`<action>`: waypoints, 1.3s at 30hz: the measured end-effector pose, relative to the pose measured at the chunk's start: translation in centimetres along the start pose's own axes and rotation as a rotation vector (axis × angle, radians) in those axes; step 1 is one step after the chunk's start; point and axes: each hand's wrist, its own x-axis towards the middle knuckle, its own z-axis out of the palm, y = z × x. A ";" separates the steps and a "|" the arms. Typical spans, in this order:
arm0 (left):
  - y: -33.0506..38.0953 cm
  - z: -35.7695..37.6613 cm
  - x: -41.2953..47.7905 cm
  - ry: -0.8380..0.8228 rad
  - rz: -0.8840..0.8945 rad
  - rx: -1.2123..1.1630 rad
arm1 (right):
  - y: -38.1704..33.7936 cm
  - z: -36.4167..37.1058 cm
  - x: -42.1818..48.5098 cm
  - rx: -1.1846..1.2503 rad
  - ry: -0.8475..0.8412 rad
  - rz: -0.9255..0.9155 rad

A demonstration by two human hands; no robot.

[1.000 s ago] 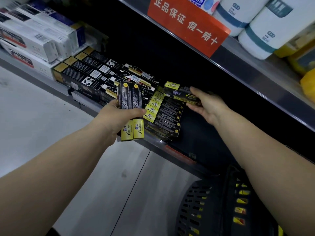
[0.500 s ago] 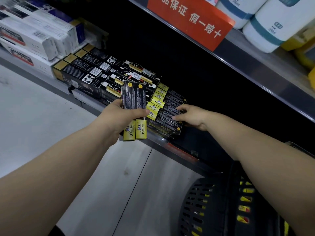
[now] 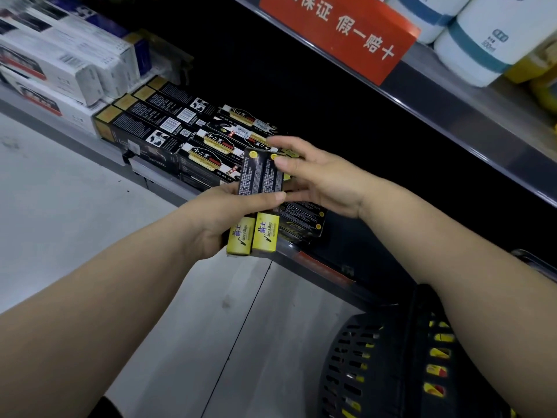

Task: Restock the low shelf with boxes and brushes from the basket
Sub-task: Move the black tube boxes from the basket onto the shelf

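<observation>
2 black-and-yellow boxes (image 3: 260, 188) sit side by side in the left grip (image 3: 220, 218), thumb across their faces and fingers curled behind. They are in the air just in front of the low shelf (image 3: 316, 265). Their long axis runs from the yellow ends, nearest the person, up and away toward the dark of the shelf.

The right grip (image 3: 322, 179) is at their far ends. Its thumb (image 3: 284, 162) lies on the face of the right box (image 3: 272, 176) and its fingers reach behind. It looks to be pinching that 1 box, though the contact behind is hidden.

Just past and below both hands, a stack (image 3: 301, 220) of the same boxes lies flat on the shelf, largely covered by the wrists. The stack lies on the right grip's side, so that hand is the nearer one to carry the box over. The box would probably have to tip from steeply raised to flat to join the stack.

The basket (image 3: 370, 366) is on the floor at lower right, well apart from the hands, with yellow showing through its slots.
</observation>
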 end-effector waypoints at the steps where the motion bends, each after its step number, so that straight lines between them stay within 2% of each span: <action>1: 0.1 0.2 -0.1 -0.022 -0.012 0.003 | 0.0 -0.1 -0.1 -0.006 0.003 0.016; 3: 0.1 0.4 -0.1 -0.025 -0.020 0.006 | 0.0 -0.8 -0.3 -0.021 0.026 0.059; 5: 0.0 0.3 0.1 0.047 0.006 -0.020 | 0.0 -2.1 -0.5 0.010 0.104 0.078; 9: 0.1 -0.2 0.7 0.289 0.086 -0.069 | 0.8 -5.3 0.2 0.282 0.526 0.028; 12: 0.0 -0.2 0.6 0.296 0.086 -0.063 | 2.2 -6.8 0.7 0.396 0.755 0.065; 15: -0.2 0.1 0.4 0.265 0.071 -0.015 | 3.9 -6.7 1.3 0.301 0.799 0.146; 22: -0.2 0.5 0.5 0.267 0.049 -0.006 | 6.2 -5.0 1.7 -0.250 0.577 0.369; 25: -0.3 0.7 0.7 0.276 0.056 -0.004 | 6.3 -5.3 1.7 -0.455 0.498 0.374; 31: 0.0 0.8 0.7 0.263 -0.014 -0.118 | 5.5 -5.3 1.6 -0.679 0.392 0.366; 33: 0.1 0.7 0.9 0.241 -0.031 -0.140 | 3.9 -4.8 1.3 -0.752 0.340 0.230; 36: 0.0 0.7 1.1 0.218 -0.018 -0.078 | 0.9 -2.5 0.4 -0.676 0.108 -0.063; 39: -0.1 0.8 1.3 0.173 -0.002 -0.024 | -0.4 -0.2 0.0 -0.809 -0.036 -0.219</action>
